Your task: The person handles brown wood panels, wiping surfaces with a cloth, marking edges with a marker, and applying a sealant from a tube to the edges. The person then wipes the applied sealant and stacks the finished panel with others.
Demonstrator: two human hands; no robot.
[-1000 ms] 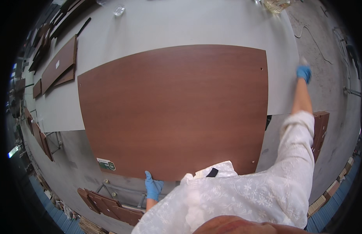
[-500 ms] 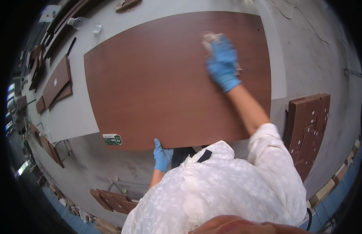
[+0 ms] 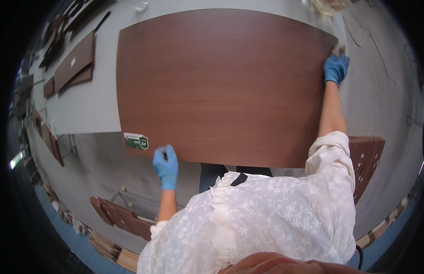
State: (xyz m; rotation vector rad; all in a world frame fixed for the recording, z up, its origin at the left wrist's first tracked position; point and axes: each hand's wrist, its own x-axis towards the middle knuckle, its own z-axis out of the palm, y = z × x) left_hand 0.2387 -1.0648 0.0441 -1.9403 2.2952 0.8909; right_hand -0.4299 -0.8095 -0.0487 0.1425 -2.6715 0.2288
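Note:
A large reddish-brown wood-grain panel lies flat before me, with a green and white sticker at its near left corner. My right hand, in a blue glove, is closed on a crumpled pale cloth at the panel's far right corner. The cloth touches the edge there; part of it is hidden under the fingers. By the near edge, just right of the sticker, my gloved left hand has its fingers curled towards the thumb. What lies between them, if anything, is too blurred to tell.
Brown boards lie on the pale table at the left. More brown panels lean at the right, and others stand low at the left. A clear plastic item sits beyond the panel; a thin cord runs at the far right.
My right hand has moved right with the cloth, from the panel's face to its far right edge. My left hand has shifted left and its fingers have curled. The view has turned slightly.

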